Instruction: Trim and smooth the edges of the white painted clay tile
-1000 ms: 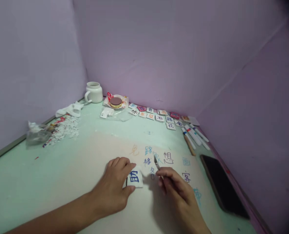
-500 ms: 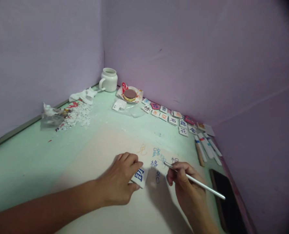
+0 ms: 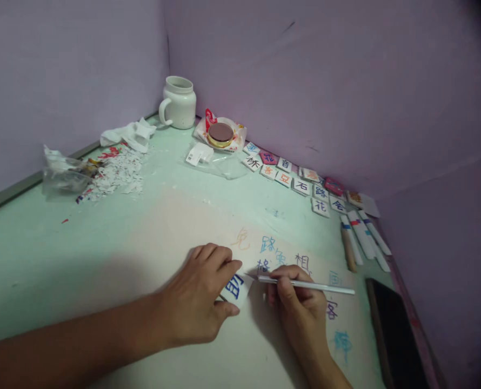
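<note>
Pinching the white card [image 3: 242,290] over the pale sheet [image 3: 159,237] with our left hand [image 3: 196,297], we grip the slim silver knife [image 3: 305,284] in our right hand [image 3: 299,303], its tip just right of the card; if a weak pinch lets the card slide, the knife could nick us.

Head view faces the table [image 3: 228,202] (forward, downward).
</note>
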`<state>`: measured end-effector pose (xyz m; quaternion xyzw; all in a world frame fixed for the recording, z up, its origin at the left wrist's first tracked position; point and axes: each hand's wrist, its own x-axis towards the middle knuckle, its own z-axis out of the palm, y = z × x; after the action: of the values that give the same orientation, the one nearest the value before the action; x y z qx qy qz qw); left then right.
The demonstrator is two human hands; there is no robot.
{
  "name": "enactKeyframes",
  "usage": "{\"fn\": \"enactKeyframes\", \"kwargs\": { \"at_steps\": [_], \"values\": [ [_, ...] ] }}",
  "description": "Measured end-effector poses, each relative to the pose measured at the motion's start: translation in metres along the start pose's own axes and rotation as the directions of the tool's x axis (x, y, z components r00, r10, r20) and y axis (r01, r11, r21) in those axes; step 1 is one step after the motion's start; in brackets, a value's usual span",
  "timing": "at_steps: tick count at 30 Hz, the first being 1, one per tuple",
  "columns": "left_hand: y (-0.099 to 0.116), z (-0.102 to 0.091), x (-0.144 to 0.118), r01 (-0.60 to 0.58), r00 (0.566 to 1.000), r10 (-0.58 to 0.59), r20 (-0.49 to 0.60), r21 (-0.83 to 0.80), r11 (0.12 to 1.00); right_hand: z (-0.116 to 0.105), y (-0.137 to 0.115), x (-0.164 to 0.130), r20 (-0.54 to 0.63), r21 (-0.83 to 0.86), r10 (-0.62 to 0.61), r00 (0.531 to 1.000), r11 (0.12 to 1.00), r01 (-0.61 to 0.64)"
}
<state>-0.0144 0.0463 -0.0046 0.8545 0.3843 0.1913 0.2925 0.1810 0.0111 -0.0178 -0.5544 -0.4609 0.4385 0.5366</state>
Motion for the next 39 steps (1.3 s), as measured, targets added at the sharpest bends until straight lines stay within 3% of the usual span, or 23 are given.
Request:
{"fn": "enactKeyframes", "kwargs": {
  "at_steps": [7, 14, 17, 20, 25, 33, 39],
  "values": [
    [0.001, -0.004, -0.002, -0.087, 0.996, 0.087, -0.023, -0.019, 0.996, 0.008, -0.002, -0.009, 0.015, -0.02, -0.055, 0.998, 0.998, 0.056],
    [0.006, -0.001, 0.0, 0.029, 1.0, -0.03, 0.01, 0.036, 0.999, 0.004, 0.0, -0.008, 0.066, -0.169, -0.243, 0.968, 0.953, 0.25],
    [0.006, -0.001, 0.001, 0.021, 1.0, -0.021, 0.012, 0.03, 0.999, 0.0, 0.002, -0.007, 0.151, -0.23, -0.295, 0.944, 0.918, 0.323],
    [0.005, -0.002, 0.001, 0.01, 1.0, -0.01, 0.003, 0.016, 1.0, -0.003, 0.005, -0.006, 0.247, -0.261, -0.306, 0.919, 0.893, 0.367],
    [0.006, -0.003, 0.001, 0.027, 0.999, -0.027, 0.021, 0.016, 1.0, -0.002, 0.005, -0.004, 0.297, -0.275, -0.337, 0.893, 0.866, 0.418],
    [0.005, -0.002, 0.002, 0.022, 0.999, -0.022, 0.033, 0.017, 1.0, 0.0, -0.001, -0.007, 0.299, -0.367, -0.289, 0.909, 0.845, 0.389],
    [0.005, -0.002, 0.002, 0.012, 0.999, -0.012, 0.03, 0.017, 1.0, 0.0, -0.004, -0.007, 0.331, -0.402, -0.296, 0.896, 0.815, 0.417]
  ]
}}
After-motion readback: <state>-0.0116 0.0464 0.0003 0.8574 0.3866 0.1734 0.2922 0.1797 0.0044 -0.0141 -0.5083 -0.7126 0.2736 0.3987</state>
